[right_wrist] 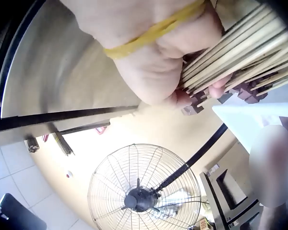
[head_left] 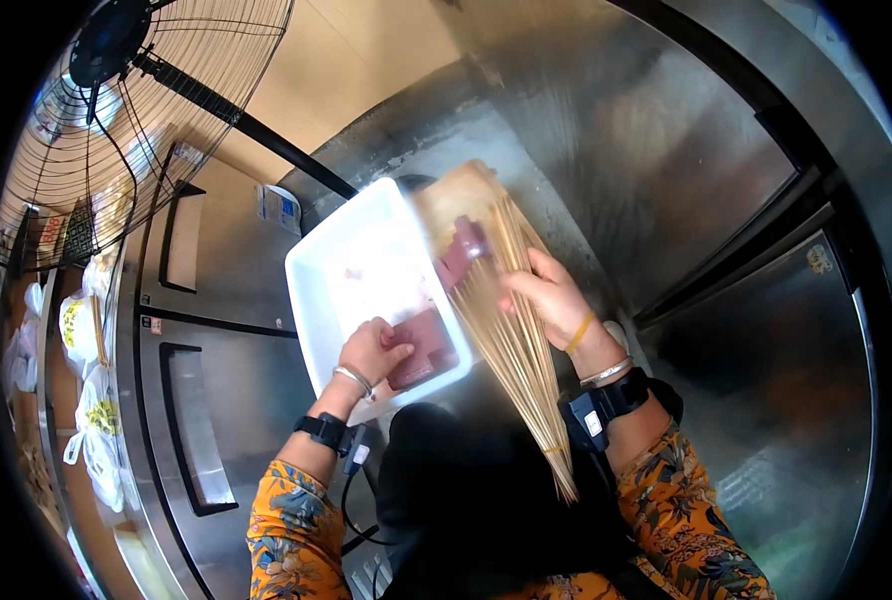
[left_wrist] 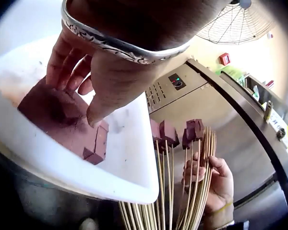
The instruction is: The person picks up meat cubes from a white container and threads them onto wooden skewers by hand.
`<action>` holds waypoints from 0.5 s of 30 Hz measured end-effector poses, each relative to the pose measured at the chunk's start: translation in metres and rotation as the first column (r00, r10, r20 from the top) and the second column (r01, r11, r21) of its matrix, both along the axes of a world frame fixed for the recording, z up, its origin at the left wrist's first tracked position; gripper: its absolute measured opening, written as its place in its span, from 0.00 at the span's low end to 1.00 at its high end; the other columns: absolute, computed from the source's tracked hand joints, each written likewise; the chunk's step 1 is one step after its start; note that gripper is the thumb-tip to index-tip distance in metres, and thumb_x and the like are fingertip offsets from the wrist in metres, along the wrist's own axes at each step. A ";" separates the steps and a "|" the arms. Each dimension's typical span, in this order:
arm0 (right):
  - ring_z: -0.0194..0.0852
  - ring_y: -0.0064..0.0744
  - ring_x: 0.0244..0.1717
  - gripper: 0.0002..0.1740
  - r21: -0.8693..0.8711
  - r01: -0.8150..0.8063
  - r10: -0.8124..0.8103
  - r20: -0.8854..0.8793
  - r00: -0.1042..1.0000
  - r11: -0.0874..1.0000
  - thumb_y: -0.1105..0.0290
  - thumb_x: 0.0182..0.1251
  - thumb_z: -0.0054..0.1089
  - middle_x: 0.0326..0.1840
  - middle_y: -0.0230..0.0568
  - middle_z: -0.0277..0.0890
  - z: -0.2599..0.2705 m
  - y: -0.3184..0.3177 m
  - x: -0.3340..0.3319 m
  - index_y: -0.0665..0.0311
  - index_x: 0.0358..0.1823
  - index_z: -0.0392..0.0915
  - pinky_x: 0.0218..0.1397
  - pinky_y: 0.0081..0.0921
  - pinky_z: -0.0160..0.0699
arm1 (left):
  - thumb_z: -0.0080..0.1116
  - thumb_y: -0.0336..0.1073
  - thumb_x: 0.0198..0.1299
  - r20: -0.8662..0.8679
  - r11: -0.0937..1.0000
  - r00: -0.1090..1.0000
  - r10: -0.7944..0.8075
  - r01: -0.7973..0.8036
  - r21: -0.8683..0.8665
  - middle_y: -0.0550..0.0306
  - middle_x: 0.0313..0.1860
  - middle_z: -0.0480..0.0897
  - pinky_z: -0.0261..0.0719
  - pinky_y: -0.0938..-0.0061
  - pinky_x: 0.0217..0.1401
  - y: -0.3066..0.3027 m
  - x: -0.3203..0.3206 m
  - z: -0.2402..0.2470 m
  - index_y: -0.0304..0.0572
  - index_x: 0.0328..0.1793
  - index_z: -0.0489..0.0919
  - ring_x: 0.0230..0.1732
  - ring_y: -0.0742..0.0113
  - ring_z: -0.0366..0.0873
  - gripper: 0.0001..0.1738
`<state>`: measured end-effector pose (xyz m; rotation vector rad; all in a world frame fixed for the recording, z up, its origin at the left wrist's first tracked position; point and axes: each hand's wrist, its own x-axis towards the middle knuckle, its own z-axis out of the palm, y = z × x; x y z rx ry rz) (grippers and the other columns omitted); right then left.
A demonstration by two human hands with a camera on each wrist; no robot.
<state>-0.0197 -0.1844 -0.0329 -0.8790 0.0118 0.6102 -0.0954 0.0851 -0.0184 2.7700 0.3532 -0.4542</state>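
My left hand (head_left: 368, 350) reaches into a white plastic tub (head_left: 311, 330). Its thumb and bent fingers pinch at dark red-brown blood curd (left_wrist: 50, 115), which lies as cut blocks against the tub's near side. To the right of the tub, my right hand (head_left: 556, 302) grips a thick bundle of bamboo skewers (head_left: 526, 385), fanned out with their lower ends together. Curd pieces (left_wrist: 194, 129) are threaded on the upper ends of several skewers, beside the tub's rim. Part of the left fingertips is hidden behind the curd in the left wrist view.
A light brown board or carton (head_left: 456, 190) lies behind the skewers. Steel cabinets (head_left: 216, 270) stand on the left, with another steel unit (head_left: 766, 330) on the right. A large wire-caged fan (head_left: 111, 45) rises at the upper left, its black pole (head_left: 256, 130) passing behind the tub.
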 end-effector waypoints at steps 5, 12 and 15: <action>0.74 0.19 0.26 0.10 -0.012 -0.041 0.042 0.071 0.997 0.999 0.76 0.63 0.55 0.30 0.34 0.75 -0.012 -0.001 0.003 0.67 0.45 0.71 0.31 0.16 0.75 | 0.67 0.38 0.47 -0.050 0.992 0.998 -0.042 0.047 0.116 0.49 0.28 0.79 0.76 0.67 0.40 -0.010 -0.001 -0.012 0.37 0.36 0.74 0.34 0.53 0.78 0.16; 0.75 0.18 0.31 0.11 -0.007 -0.013 0.014 0.049 0.999 1.000 0.76 0.61 0.58 0.34 0.31 0.76 -0.013 0.001 0.001 0.66 0.45 0.72 0.35 0.18 0.77 | 0.62 0.35 0.56 -0.212 0.320 0.885 0.415 -0.360 -0.876 0.59 0.33 0.80 0.81 0.77 0.39 -0.002 0.016 0.000 0.43 0.42 0.76 0.34 0.70 0.80 0.10; 0.74 0.17 0.33 0.12 -0.020 -0.001 0.003 0.091 0.996 1.000 0.76 0.60 0.58 0.36 0.30 0.76 -0.011 0.002 0.001 0.65 0.46 0.72 0.36 0.17 0.76 | 0.57 0.33 0.60 -0.201 0.099 0.874 0.442 -0.270 -0.958 0.61 0.37 0.81 0.83 0.77 0.41 -0.021 0.038 0.033 0.44 0.46 0.75 0.37 0.71 0.80 0.09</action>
